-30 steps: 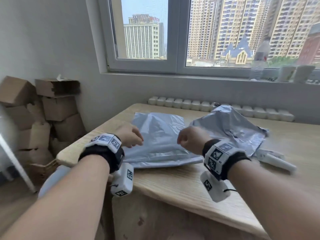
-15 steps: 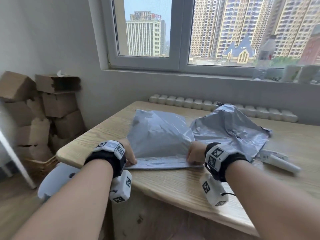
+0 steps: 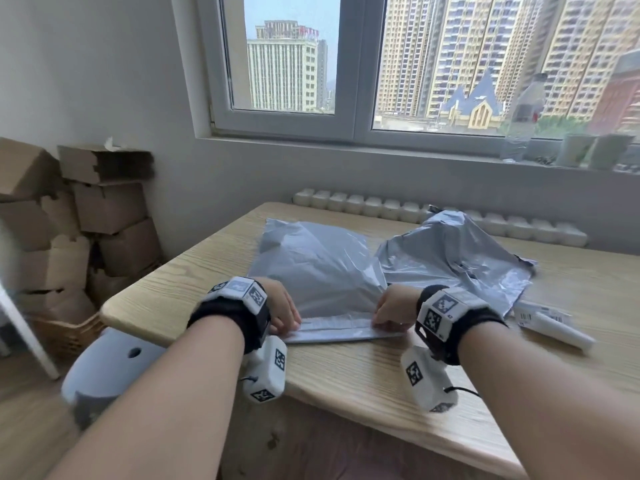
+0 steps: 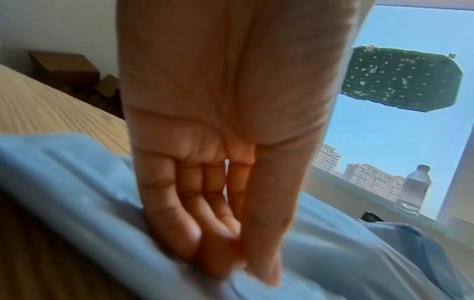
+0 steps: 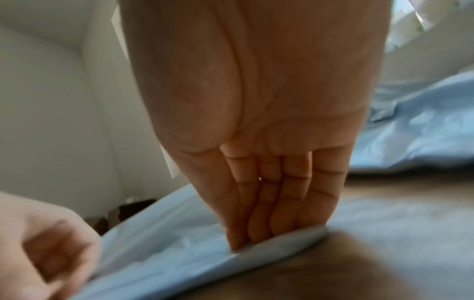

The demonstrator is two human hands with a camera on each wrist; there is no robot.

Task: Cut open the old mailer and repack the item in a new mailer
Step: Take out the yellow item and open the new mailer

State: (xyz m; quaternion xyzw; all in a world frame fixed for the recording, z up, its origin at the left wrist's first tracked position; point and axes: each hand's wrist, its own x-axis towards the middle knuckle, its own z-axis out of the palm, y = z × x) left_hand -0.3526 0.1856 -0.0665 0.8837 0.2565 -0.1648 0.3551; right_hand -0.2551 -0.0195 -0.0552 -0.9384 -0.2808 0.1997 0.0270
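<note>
The new mailer [image 3: 322, 268], smooth grey plastic, lies bulging in the middle of the wooden table [image 3: 346, 372]. Its near edge is a folded flap strip. My left hand [image 3: 284, 313] pinches the flap's left end, thumb against fingertips [image 4: 225, 261] on the grey plastic [image 4: 333, 253]. My right hand [image 3: 391, 311] pinches the right end, and there the fold [image 5: 282, 241] wraps over the fingertips [image 5: 256, 233]. The old mailer [image 3: 453, 258], crumpled and torn open, lies just to the right. What is inside the new mailer is hidden.
A white cutter [image 3: 554, 327] and a label lie at the right of the table. Cardboard boxes [image 3: 104, 209] are stacked by the left wall. A grey chair [image 3: 104, 372] stands at the table's left corner. A bottle [image 3: 523, 116] and cups [image 3: 575, 150] stand on the sill.
Both hands came down from above the new mailer to its near edge and took hold of the flap, which now lies folded along that edge.
</note>
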